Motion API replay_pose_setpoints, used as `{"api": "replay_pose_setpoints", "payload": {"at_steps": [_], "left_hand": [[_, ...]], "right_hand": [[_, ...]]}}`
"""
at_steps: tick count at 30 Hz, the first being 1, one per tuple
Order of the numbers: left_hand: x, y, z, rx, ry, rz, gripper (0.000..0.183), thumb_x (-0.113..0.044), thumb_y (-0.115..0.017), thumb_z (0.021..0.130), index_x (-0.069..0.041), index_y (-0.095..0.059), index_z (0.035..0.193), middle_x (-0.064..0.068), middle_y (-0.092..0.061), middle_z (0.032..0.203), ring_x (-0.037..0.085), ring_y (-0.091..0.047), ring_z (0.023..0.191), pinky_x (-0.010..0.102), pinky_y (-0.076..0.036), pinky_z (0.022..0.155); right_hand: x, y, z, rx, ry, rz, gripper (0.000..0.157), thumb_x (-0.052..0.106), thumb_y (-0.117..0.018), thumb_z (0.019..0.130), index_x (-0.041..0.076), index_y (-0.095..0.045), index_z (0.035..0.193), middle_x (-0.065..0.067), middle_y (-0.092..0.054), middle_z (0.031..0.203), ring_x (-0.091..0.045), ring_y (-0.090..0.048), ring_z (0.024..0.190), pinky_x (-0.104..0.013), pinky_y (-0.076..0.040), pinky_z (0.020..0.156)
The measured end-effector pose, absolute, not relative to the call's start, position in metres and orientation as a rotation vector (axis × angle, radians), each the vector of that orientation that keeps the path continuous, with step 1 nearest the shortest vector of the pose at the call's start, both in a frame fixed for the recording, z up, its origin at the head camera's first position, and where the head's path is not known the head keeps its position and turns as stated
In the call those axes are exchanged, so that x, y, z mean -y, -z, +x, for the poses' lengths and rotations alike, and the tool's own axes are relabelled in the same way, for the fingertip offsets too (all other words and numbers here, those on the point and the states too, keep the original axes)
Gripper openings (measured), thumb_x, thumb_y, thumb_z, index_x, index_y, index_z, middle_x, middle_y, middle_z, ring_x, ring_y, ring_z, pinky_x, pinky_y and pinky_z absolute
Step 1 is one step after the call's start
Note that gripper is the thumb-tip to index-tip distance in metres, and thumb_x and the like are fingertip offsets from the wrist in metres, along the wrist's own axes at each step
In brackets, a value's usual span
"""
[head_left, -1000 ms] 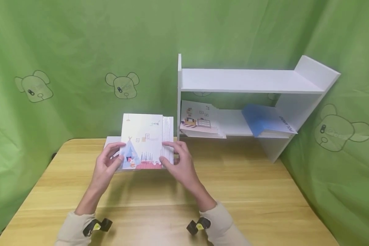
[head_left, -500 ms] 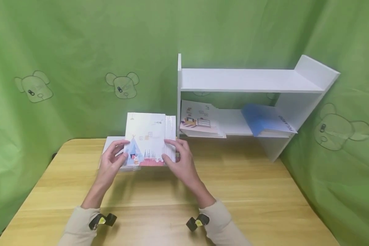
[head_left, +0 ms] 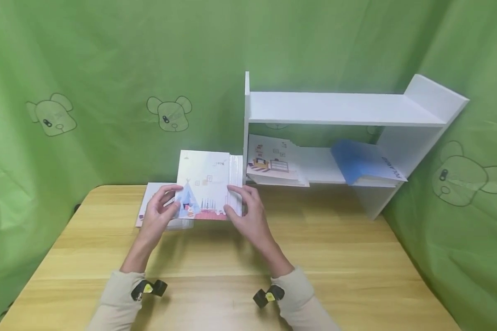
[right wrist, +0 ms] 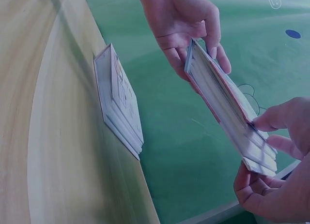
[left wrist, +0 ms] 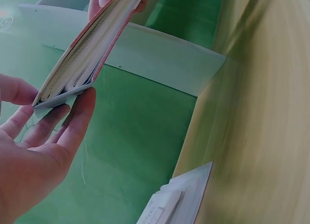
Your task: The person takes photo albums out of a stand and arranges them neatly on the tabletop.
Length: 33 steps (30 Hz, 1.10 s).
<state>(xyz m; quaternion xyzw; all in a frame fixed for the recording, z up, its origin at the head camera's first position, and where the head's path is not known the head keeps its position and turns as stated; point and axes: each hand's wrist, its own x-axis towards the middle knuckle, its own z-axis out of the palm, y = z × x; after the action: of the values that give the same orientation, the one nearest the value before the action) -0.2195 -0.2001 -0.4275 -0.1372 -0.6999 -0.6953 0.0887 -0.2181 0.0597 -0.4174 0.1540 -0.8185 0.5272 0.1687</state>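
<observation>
Between my hands, above the table, I hold a white photo album [head_left: 203, 172] tilted up, its cover printed with a blue tent and a pink floor. My left hand [head_left: 159, 212] grips its left edge. At the other side my right hand [head_left: 248, 212] pinches the cover and the pages, which stick out in steps past it. In the right wrist view the page edges [right wrist: 227, 112] fan out slightly between the covers. Another white album [right wrist: 123, 100] lies behind on the table, partly hidden by my left hand and the held album in the head view.
A white two-tier shelf [head_left: 327, 108] stands at the back right. On its lower board several illustrated albums [head_left: 273, 161] lean at the left, and a blue album [head_left: 360, 158] marked POLAROID leans at the right. Green curtains [head_left: 107, 55] surround the wooden table [head_left: 215, 285].
Both hands have carried the album slightly right and up, the left hand moving more. More of the album on the table shows. The view has shifted slightly.
</observation>
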Motion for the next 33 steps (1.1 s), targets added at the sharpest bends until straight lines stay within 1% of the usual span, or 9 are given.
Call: {"api": "replay_pose_setpoints", "payload": {"at_steps": [4,7,9,12,15,20,24,29,33], "left_hand": [[0.196,0.432,-0.222,2.065,2.090,-0.378,0.042,0.007,-0.052,0.097,0.003,-0.052,0.138,0.019,-0.048,0.153,0.031,-0.057,0.129,0.026,-0.059,0.088],[0.194,0.435,-0.224,2.052,2.110,-0.373,0.043,0.007,-0.052,0.096,0.003,-0.051,0.139,0.019,-0.047,0.154,0.037,-0.052,0.134,0.027,-0.059,0.090],[0.193,0.435,-0.226,2.053,2.109,-0.369,0.043,0.006,-0.052,0.096,0.003,-0.051,0.139,0.019,-0.046,0.154,0.035,-0.055,0.131,0.026,-0.060,0.088],[0.193,0.435,-0.227,2.048,2.109,-0.351,0.043,0.006,-0.052,0.097,0.002,-0.052,0.139,0.018,-0.048,0.154,0.026,-0.062,0.122,0.024,-0.060,0.078],[0.194,0.434,-0.227,2.036,2.117,-0.339,0.043,0.007,-0.052,0.096,0.001,-0.052,0.139,0.019,-0.048,0.153,0.020,-0.065,0.115,0.023,-0.060,0.074],[0.195,0.435,-0.227,2.038,2.128,-0.308,0.044,0.007,-0.052,0.095,0.001,-0.052,0.139,0.018,-0.049,0.152,0.021,-0.064,0.117,0.025,-0.061,0.078],[0.193,0.438,-0.227,2.050,2.131,-0.285,0.045,0.007,-0.053,0.096,-0.001,-0.052,0.140,0.017,-0.048,0.153,0.021,-0.063,0.118,0.025,-0.060,0.080],[0.192,0.442,-0.227,2.038,2.151,-0.277,0.046,0.007,-0.052,0.095,0.000,-0.051,0.140,0.018,-0.048,0.153,0.018,-0.067,0.109,0.022,-0.059,0.074],[0.192,0.445,-0.230,2.039,2.168,-0.258,0.046,0.007,-0.053,0.095,-0.001,-0.051,0.140,0.018,-0.049,0.153,0.015,-0.069,0.101,0.020,-0.058,0.068]], "right_hand": [[-0.063,0.420,-0.219,2.351,-1.485,0.442,0.053,0.011,-0.081,0.085,0.016,-0.066,0.136,-0.015,-0.052,0.138,-0.032,-0.050,0.128,-0.051,-0.049,0.105],[-0.064,0.421,-0.220,2.355,-1.477,0.438,0.055,0.010,-0.081,0.084,0.016,-0.066,0.136,-0.016,-0.051,0.139,-0.033,-0.050,0.129,-0.053,-0.048,0.106],[-0.065,0.422,-0.221,2.356,-1.475,0.434,0.055,0.010,-0.081,0.084,0.016,-0.066,0.136,-0.016,-0.051,0.140,-0.034,-0.049,0.131,-0.054,-0.046,0.108],[-0.064,0.422,-0.223,2.361,-1.475,0.431,0.054,0.011,-0.081,0.085,0.017,-0.066,0.136,-0.015,-0.051,0.141,-0.033,-0.047,0.133,-0.054,-0.045,0.109],[-0.062,0.422,-0.225,2.361,-1.487,0.430,0.054,0.011,-0.081,0.085,0.017,-0.066,0.137,-0.015,-0.050,0.141,-0.033,-0.049,0.131,-0.052,-0.048,0.106],[-0.060,0.423,-0.227,2.368,-1.506,0.421,0.056,0.011,-0.082,0.084,0.018,-0.066,0.137,-0.015,-0.050,0.142,-0.033,-0.052,0.126,-0.050,-0.051,0.102],[-0.061,0.426,-0.228,2.378,-1.496,0.412,0.057,0.013,-0.082,0.082,0.019,-0.066,0.137,-0.016,-0.050,0.141,-0.034,-0.050,0.129,-0.056,-0.047,0.106],[-0.061,0.428,-0.229,2.393,-1.488,0.405,0.056,0.014,-0.083,0.082,0.018,-0.066,0.136,-0.017,-0.051,0.142,-0.036,-0.048,0.132,-0.061,-0.042,0.109],[-0.062,0.429,-0.230,2.386,-1.494,0.412,0.055,0.014,-0.083,0.082,0.017,-0.067,0.135,-0.017,-0.051,0.141,-0.035,-0.050,0.129,-0.058,-0.046,0.107]]}}
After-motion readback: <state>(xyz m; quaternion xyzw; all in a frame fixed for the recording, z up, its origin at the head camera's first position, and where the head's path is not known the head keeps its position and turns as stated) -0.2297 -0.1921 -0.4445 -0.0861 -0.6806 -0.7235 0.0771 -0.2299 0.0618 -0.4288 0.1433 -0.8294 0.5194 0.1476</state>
